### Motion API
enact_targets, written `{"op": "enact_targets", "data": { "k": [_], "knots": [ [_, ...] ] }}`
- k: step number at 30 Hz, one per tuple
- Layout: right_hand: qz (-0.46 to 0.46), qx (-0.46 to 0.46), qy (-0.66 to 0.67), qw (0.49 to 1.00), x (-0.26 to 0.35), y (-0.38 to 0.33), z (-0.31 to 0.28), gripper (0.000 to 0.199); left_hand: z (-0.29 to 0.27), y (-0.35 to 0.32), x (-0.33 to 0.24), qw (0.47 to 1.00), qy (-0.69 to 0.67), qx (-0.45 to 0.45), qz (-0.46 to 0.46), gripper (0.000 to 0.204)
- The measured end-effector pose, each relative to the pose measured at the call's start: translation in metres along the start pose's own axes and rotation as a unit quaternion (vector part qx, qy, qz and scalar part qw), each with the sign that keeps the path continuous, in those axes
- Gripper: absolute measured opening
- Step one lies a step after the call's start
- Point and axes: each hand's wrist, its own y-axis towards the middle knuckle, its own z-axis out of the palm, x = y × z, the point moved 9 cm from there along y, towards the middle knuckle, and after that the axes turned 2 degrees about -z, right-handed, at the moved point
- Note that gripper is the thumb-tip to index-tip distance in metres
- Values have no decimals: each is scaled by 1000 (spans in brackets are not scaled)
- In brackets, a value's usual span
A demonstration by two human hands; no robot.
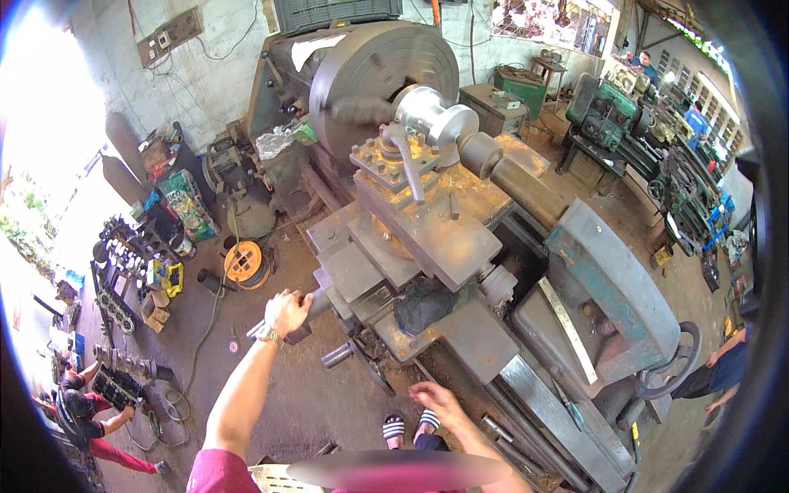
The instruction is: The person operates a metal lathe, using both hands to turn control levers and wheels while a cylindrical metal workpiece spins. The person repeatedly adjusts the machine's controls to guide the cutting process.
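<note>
A large metal lathe takes up the middle. My left hand (288, 312), with a watch at the wrist, is wrapped round a crank handle (317, 305) on the left side of the carriage. Low by the handwheel (371, 367), my right hand (436, 400) hangs with loosely bent fingers and nothing visible in them. A shiny stepped metal workpiece (434, 115) sits between the big chuck (386, 78), whose jaws look smeared by motion, and the tailstock quill (481, 154). The toolpost (396, 156), with its clamp lever, stands close to the workpiece; the cutting tip cannot be made out.
A dark cloth (429, 306) lies on the carriage, and a flat metal bar (567, 330) leans by the tailstock (612, 287). An orange reel (244, 261) and a cable lie on the floor at left. Co-workers are at lower left, right edge and far right.
</note>
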Motion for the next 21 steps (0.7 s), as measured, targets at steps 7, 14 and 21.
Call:
{"op": "enact_targets", "data": {
  "k": [7,14,21],
  "knots": [
    [84,92,-195,973,-126,109,49,104,-6,2,-2,997,48,-25,-47,49],
    [-44,15,-94,995,-143,119,50,94,-12,1,-8,997,31,-59,-40,44],
    [109,-4,-149,983,-144,112,52,79,-12,1,-7,995,34,-82,-42,44]
  ]
}}
